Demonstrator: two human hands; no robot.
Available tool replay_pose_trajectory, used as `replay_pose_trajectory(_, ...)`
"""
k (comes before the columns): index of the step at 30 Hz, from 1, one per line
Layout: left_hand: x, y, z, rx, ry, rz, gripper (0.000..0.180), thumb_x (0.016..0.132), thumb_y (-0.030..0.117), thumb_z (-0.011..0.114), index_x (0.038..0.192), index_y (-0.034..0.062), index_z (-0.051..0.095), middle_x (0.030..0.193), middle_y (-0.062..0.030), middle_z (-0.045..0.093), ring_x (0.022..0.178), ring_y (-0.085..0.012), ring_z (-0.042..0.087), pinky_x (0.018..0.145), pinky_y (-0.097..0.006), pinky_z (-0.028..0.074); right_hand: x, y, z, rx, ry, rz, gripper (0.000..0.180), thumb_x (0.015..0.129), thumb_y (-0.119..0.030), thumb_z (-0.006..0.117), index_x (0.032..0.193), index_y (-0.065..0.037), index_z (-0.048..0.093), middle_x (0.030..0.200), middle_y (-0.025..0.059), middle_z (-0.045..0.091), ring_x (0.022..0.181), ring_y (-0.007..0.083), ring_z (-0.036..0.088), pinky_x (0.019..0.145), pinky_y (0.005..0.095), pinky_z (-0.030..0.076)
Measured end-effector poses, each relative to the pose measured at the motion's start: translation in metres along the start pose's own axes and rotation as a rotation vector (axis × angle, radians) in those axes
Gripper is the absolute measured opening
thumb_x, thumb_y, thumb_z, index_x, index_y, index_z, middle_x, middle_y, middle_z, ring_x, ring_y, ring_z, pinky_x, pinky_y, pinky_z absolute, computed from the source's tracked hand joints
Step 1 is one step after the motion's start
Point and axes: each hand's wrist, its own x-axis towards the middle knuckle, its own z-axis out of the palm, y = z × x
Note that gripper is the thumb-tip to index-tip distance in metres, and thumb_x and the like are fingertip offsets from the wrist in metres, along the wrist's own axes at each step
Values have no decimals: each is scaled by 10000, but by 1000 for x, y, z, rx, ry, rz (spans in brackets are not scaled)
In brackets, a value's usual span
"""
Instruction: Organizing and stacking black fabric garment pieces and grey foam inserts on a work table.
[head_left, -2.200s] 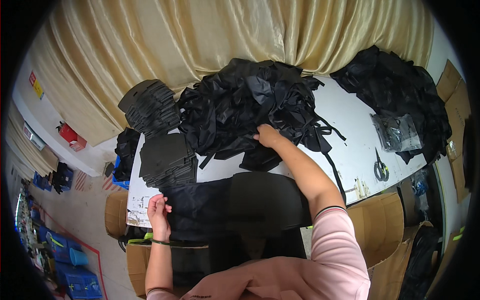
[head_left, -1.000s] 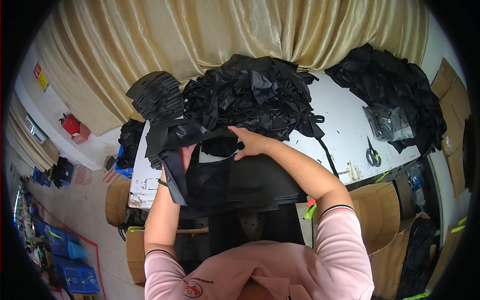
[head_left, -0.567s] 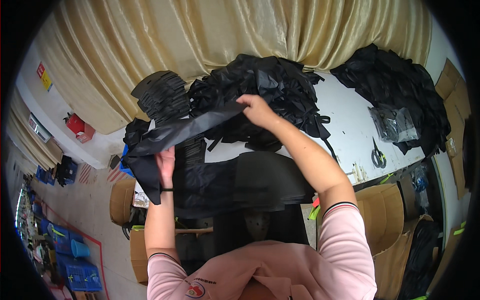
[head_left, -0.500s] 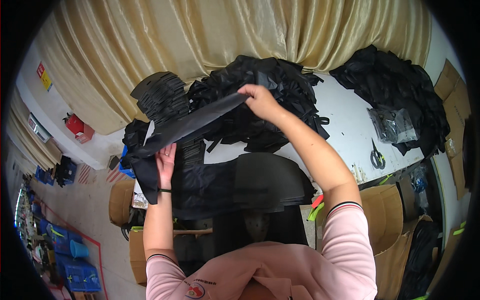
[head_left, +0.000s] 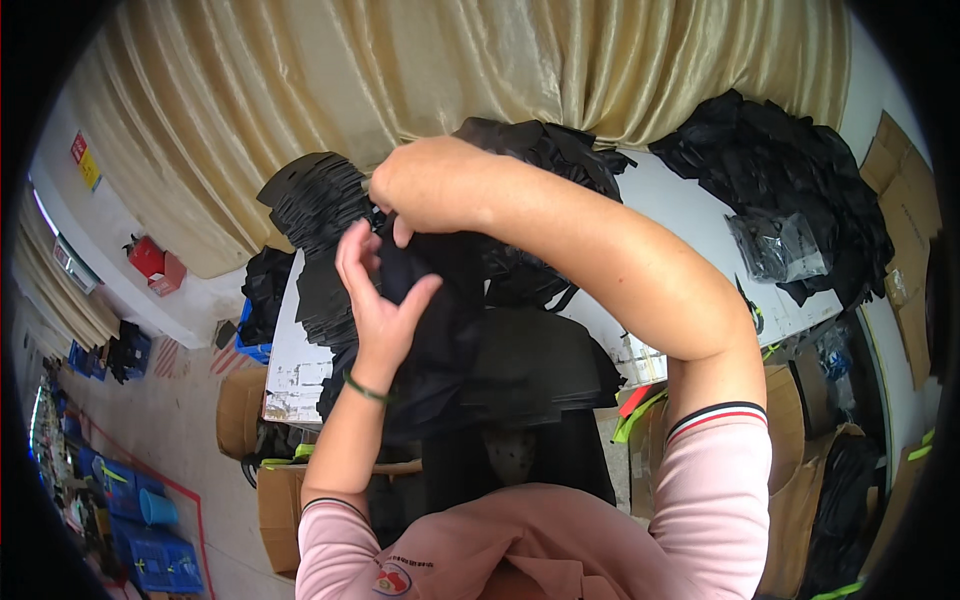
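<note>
My right hand (head_left: 425,185) reaches across to the left over the table, its fingers closed on the upper part of a dark fabric piece (head_left: 440,300). The cloth hangs in folds below that hand, toward the table's near edge. Just under it, my left hand (head_left: 380,305) has its thumb and fingers spread beside the cloth; whether it touches the cloth I cannot tell. A stack of flat black panels (head_left: 540,360) lies at the near edge, partly covered by the fabric. Behind my hands, at the far left, stands a fanned stack of black cut pieces (head_left: 315,205).
A black fabric heap (head_left: 550,150) rises behind my right forearm. Another dark pile (head_left: 770,170) and a clear plastic bag (head_left: 780,245) lie on the right of the white table (head_left: 680,225). Scissors (head_left: 752,308) are partly hidden by my arm. Cardboard boxes (head_left: 285,515) stand below.
My right hand has swung left and slightly nearer the left hand. The black piece stretched between my hands now hangs down in folds. My left hand has moved right, fingers spread.
</note>
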Motion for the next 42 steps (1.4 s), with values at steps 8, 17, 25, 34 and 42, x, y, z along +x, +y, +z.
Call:
replay_pose_trajectory(8, 42, -39, -7, -345, -151, -91, 189, 858, -84, 562, 1033, -22, 601, 869, 0, 646, 810, -62, 595, 774, -195, 456, -31, -5, 0, -198, -94, 40, 149, 718, -99, 670, 848, -26, 683, 840, 161, 692, 855, 331, 680, 702, 430, 540)
replay_pose_trajectory(17, 71, -65, -32, -341, -24, -258, 143, 895, -31, 578, 1021, 10, 631, 914, 13, 647, 862, -56, 570, 790, -185, 442, -51, 63, -14, 465, 455, 137, 190, 922, -198, 578, 968, -20, 624, 725, 42, 610, 679, 132, 609, 652, 316, 516)
replay_pose_trajectory(25, 66, -47, -12, -271, 398, -14, 202, 906, 99, 625, 1081, 37, 547, 851, 23, 500, 721, -36, 434, 651, -171, 407, -6, 40, -78, 1083, 582, 341, 192, 927, -141, 579, 1041, 13, 596, 719, 30, 590, 503, 97, 560, 498, 265, 543)
replay_pose_trajectory(34, 36, -31, 32, -518, -189, -224, 313, 877, 31, 649, 1174, 25, 550, 1179, -97, 534, 973, -120, 591, 828, -235, 463, 59, -3, -96, 1627, 817, -155, 148, 851, -34, 650, 970, 27, 586, 775, 114, 593, 591, 184, 620, 530, 304, 546)
replay_pose_trajectory(42, 27, -34, 14, -616, 237, -234, 437, 920, 160, 619, 1292, 30, 430, 1171, -94, 511, 999, -157, 545, 908, -288, 426, 75, -2, -94, 1369, 860, -16, 226, 822, 60, 632, 1034, 48, 554, 825, 161, 638, 628, 202, 670, 565, 301, 573)
